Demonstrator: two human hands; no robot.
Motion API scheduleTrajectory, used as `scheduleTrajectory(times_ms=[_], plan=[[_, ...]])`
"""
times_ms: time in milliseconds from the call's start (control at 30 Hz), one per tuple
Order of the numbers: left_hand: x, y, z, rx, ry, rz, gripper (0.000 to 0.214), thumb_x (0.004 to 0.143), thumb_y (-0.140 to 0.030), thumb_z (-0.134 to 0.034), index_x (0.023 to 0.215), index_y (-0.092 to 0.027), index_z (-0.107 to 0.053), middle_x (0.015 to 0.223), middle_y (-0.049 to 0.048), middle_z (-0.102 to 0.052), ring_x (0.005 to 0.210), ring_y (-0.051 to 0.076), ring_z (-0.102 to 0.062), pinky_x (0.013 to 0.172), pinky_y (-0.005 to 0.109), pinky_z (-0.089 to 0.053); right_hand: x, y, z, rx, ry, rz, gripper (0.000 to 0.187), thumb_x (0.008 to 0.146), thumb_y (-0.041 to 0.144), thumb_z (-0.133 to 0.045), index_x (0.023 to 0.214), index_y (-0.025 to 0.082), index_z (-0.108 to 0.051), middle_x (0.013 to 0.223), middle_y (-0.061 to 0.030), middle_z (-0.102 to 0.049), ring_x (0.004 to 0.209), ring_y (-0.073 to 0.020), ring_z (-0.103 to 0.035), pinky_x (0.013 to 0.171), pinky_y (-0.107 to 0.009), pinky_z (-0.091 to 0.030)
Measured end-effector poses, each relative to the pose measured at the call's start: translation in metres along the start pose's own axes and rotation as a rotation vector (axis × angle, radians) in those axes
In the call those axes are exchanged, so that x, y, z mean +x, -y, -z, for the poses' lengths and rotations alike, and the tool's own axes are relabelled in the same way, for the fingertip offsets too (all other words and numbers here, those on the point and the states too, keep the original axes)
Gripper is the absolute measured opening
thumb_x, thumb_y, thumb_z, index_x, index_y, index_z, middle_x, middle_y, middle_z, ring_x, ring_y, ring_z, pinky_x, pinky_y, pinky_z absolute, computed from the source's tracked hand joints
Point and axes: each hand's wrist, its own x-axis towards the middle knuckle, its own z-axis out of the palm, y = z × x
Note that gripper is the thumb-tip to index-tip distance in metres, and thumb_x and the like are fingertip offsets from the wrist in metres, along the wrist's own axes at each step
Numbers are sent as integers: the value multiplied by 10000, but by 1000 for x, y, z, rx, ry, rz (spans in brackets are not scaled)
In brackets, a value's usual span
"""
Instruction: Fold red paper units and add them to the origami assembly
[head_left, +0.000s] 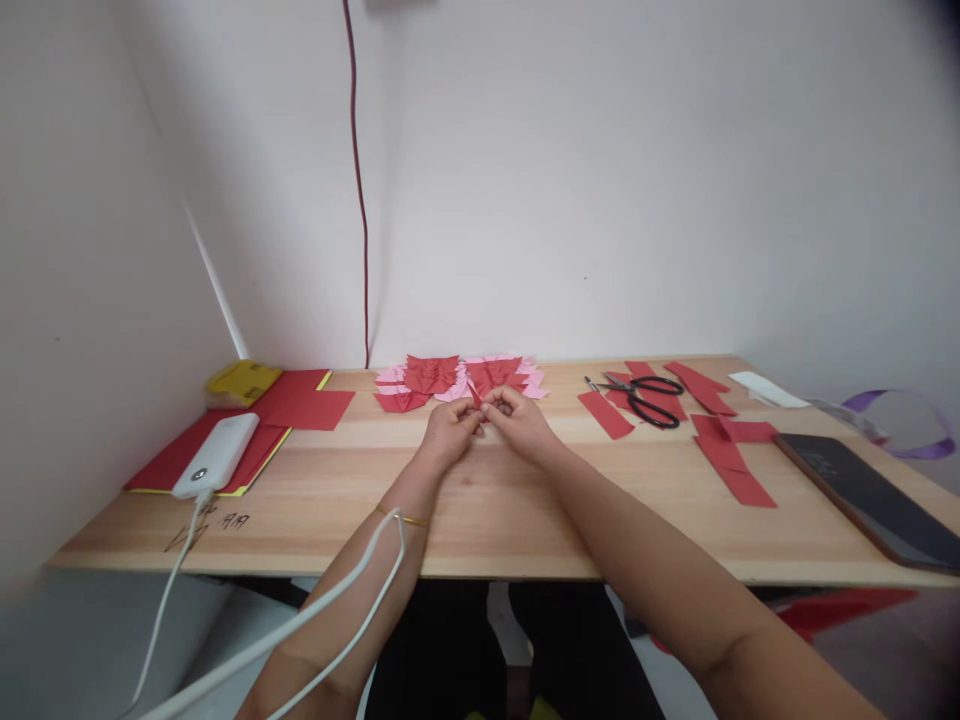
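Both of my hands meet near the middle of the table, pinching one small folded piece of red paper [476, 396] between the fingertips. My left hand [450, 432] grips it from the left, its fingers closed. From the other side my right hand [516, 420] holds it with thumb and forefinger, fingers curled. Much of the piece is hidden by the fingers. Just behind the hands, against the wall, lie rows of folded red paper pieces [431, 375] and folded pink paper pieces [534, 380].
Black-handled scissors [637, 392] lie on red paper strips [731, 465] at the right, beside a phone [874, 495]. At the left, a white power bank [217, 455] with a cable rests on red paper sheets [161, 452], near a yellow packet [244, 382]. A white cable crosses my left forearm.
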Motion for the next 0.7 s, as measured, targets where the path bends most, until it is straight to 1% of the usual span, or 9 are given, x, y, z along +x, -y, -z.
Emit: scheduleTrajectory(times_ms=[167,400,467,567,633,700], plan=[[0,0,0,3,46,23,130,710,-270,-601,669,-147,-612,568,-2,-608,544,117,-569,558,208,-423,0,-1,0,-8,2,-2,112,719,288,-529,755,182,-530,692,26,-544,621,-113,-486,622,-247,-399],[-2,5,-2,72,104,-21,98,729,-207,-522,697,-148,-594,616,-8,-610,602,124,-586,595,213,-426,1,-6,0,-26,-3,-41,70,688,260,-505,699,191,-511,638,37,-535,602,-115,-485,603,-240,-394],[-2,6,-2,105,100,-43,93,722,-208,-528,681,-153,-591,603,-17,-599,591,118,-566,580,206,-406,1,-9,0,-31,3,-34,65,683,253,-503,698,191,-513,639,36,-530,593,-113,-481,594,-236,-393],[-2,6,-2,133,62,-75,90,697,-189,-543,619,-160,-576,557,-31,-567,552,104,-512,550,200,-365,1,-10,-1,-47,6,-19,72,663,240,-522,714,190,-531,672,28,-549,603,-114,-487,603,-241,-396],[-2,5,-2,123,49,-77,103,694,-175,-535,596,-163,-567,541,-33,-556,541,102,-496,548,201,-361,0,-9,-1,-66,3,-10,81,659,237,-527,726,193,-537,677,26,-560,601,-117,-491,601,-245,-397],[-2,5,-1,106,60,-68,101,702,-182,-529,613,-165,-575,552,-31,-564,553,107,-512,552,202,-373,0,-6,-1,-82,4,-1,74,673,244,-518,726,197,-536,662,26,-561,594,-120,-491,592,-246,-397]])
